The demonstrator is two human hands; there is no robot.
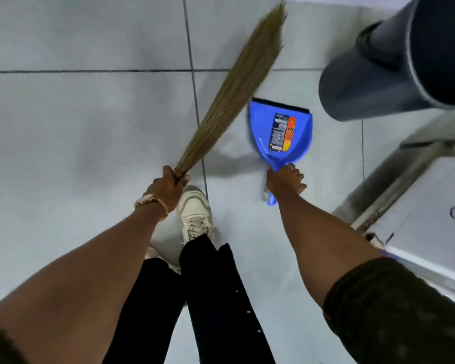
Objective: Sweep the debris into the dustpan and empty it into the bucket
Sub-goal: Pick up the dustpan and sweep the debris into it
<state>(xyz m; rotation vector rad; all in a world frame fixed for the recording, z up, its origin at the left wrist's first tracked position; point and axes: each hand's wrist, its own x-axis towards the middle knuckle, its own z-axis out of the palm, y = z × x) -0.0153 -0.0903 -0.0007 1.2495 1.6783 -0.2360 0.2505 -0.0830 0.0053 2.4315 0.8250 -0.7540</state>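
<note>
Right hand (pixel 285 179) on dustpan (pixel 280 130) handle

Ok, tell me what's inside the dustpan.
Inside the blue dustpan only a printed label shows, stuck to its floor. No debris is visible. The right hand covers the handle, and the label hides the plastic beneath it.

Left hand (pixel 171 183) grips a grass broom (pixel 237 90); right hand (pixel 285 179) holds a blue dustpan (pixel 280 127) beside a grey bucket (pixel 378 82) on the tiled floor (pixel 90 127).
</note>
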